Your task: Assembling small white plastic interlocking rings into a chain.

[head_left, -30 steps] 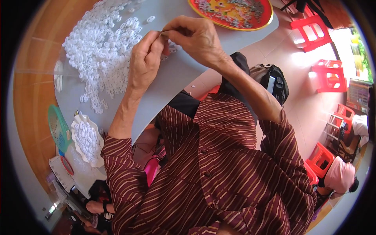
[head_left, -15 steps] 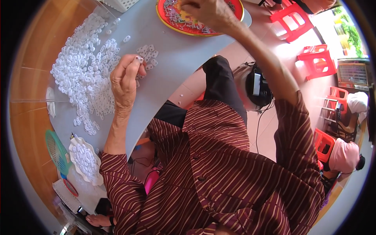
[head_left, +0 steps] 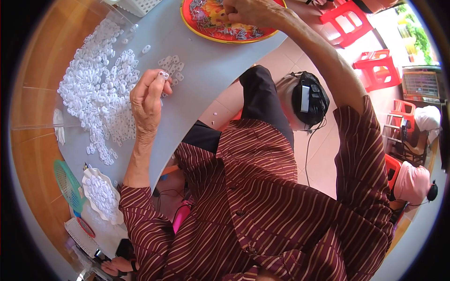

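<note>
My left hand (head_left: 147,100) is closed above the grey table, thumb and fingers pinching a small white plastic piece with two holes (head_left: 163,75). A few more such white pieces (head_left: 176,63) lie beside its fingertips. To its left spreads a large heap of white oval plastic pieces (head_left: 101,86). At the far edge my right hand (head_left: 243,11) reaches into a round red tray with a yellow rim (head_left: 225,41), its fingers bent together among loose small metal pins (head_left: 241,33). The fingertips are partly hidden, so what they grip cannot be made out.
A white scalloped dish (head_left: 115,216) of white pieces, a green mesh basket (head_left: 68,185) and a white perforated basket (head_left: 145,7) stand on the table. Red stools (head_left: 377,70) and a black-topped bin (head_left: 307,100) are on the floor at right. Another person's hand (head_left: 117,266) shows at lower left.
My right hand has come lower among the metal pins, its fingers drawn together. My left hand keeps its pinch on the white piece. The view has shifted slightly.
</note>
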`<move>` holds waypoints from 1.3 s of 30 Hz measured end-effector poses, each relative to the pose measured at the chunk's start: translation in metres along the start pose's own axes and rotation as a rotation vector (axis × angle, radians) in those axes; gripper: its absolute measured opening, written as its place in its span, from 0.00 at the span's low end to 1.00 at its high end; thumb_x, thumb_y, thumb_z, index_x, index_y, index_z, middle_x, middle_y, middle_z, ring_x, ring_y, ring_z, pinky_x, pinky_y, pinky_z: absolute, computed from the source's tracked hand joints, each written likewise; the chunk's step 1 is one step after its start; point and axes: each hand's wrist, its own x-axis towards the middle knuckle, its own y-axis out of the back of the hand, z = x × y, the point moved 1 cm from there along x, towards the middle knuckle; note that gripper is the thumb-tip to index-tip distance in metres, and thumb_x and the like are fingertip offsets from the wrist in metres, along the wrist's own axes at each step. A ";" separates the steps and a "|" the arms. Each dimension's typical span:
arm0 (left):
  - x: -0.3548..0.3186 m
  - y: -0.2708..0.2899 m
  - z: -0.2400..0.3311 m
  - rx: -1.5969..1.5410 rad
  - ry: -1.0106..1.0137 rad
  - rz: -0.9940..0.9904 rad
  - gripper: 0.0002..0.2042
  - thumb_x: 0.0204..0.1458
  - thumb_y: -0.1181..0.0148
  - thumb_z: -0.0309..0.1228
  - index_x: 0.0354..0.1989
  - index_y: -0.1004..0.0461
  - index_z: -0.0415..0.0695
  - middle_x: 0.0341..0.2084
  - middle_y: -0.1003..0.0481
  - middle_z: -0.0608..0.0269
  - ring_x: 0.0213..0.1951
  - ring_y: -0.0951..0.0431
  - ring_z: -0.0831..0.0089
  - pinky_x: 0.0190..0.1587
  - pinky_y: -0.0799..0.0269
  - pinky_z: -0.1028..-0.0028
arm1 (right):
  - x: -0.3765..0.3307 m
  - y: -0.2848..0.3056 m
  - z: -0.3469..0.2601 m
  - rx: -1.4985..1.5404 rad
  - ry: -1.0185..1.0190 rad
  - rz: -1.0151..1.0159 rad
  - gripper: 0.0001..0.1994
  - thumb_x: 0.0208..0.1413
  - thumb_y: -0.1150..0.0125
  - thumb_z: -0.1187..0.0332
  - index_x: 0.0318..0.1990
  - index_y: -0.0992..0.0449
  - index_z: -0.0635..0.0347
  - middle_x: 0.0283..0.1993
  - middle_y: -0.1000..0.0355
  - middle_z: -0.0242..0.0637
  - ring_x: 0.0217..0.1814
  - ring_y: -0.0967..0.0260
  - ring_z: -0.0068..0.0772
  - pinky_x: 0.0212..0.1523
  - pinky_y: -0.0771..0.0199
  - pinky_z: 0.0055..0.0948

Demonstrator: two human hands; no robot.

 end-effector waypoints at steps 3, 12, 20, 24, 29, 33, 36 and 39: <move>0.001 0.000 -0.002 0.001 -0.006 -0.016 0.09 0.54 0.53 0.27 0.30 0.28 0.36 0.20 0.30 0.65 0.24 0.33 0.81 0.31 0.35 0.80 | 0.002 0.006 0.004 0.011 -0.168 -0.072 0.13 0.41 0.37 0.65 0.25 0.27 0.70 0.23 0.30 0.49 0.27 0.29 0.43 0.30 0.30 0.37; -0.006 0.006 -0.008 0.008 0.005 0.007 0.09 0.55 0.54 0.27 0.30 0.28 0.35 0.22 0.30 0.65 0.24 0.34 0.82 0.30 0.37 0.82 | 0.007 -0.014 0.008 0.324 -0.244 0.151 0.11 0.39 0.37 0.69 0.30 0.22 0.67 0.28 0.25 0.46 0.30 0.27 0.32 0.33 0.27 0.29; 0.004 -0.001 0.003 -0.009 0.054 -0.022 0.10 0.55 0.53 0.30 0.28 0.27 0.38 0.20 0.31 0.68 0.24 0.34 0.82 0.29 0.39 0.83 | -0.007 -0.036 -0.071 0.921 -0.275 0.144 0.09 0.48 0.43 0.76 0.39 0.25 0.65 0.31 0.25 0.36 0.33 0.28 0.22 0.35 0.27 0.22; 0.006 -0.002 0.003 0.049 -0.012 -0.049 0.09 0.56 0.51 0.32 0.30 0.28 0.39 0.16 0.31 0.70 0.22 0.36 0.85 0.26 0.40 0.82 | -0.010 -0.073 -0.097 1.172 -0.230 0.231 0.12 0.51 0.44 0.78 0.44 0.26 0.66 0.34 0.24 0.37 0.36 0.26 0.22 0.39 0.26 0.21; 0.003 -0.001 0.007 0.093 -0.041 -0.054 0.09 0.56 0.51 0.32 0.31 0.28 0.39 0.16 0.33 0.71 0.21 0.39 0.86 0.24 0.43 0.82 | -0.008 -0.085 -0.107 1.309 -0.286 0.221 0.11 0.54 0.42 0.74 0.45 0.27 0.67 0.34 0.24 0.37 0.36 0.26 0.21 0.40 0.25 0.22; 0.002 0.000 0.006 0.105 -0.045 -0.057 0.09 0.56 0.49 0.32 0.32 0.29 0.39 0.17 0.32 0.70 0.21 0.36 0.84 0.24 0.39 0.80 | -0.009 -0.088 -0.107 1.313 -0.301 0.268 0.10 0.54 0.41 0.74 0.44 0.27 0.66 0.34 0.24 0.37 0.36 0.26 0.21 0.39 0.24 0.21; 0.002 -0.001 0.004 0.118 -0.082 -0.031 0.08 0.56 0.49 0.31 0.32 0.29 0.39 0.17 0.32 0.70 0.21 0.35 0.84 0.24 0.38 0.80 | -0.010 -0.087 -0.109 1.323 -0.301 0.273 0.10 0.54 0.41 0.74 0.44 0.26 0.66 0.34 0.24 0.36 0.35 0.26 0.21 0.39 0.24 0.20; 0.002 -0.002 0.005 0.091 -0.079 -0.031 0.07 0.56 0.48 0.31 0.32 0.29 0.39 0.17 0.32 0.70 0.22 0.34 0.84 0.24 0.38 0.81 | -0.011 -0.088 -0.108 1.309 -0.306 0.257 0.11 0.55 0.41 0.71 0.45 0.27 0.63 0.35 0.25 0.33 0.36 0.27 0.19 0.39 0.25 0.19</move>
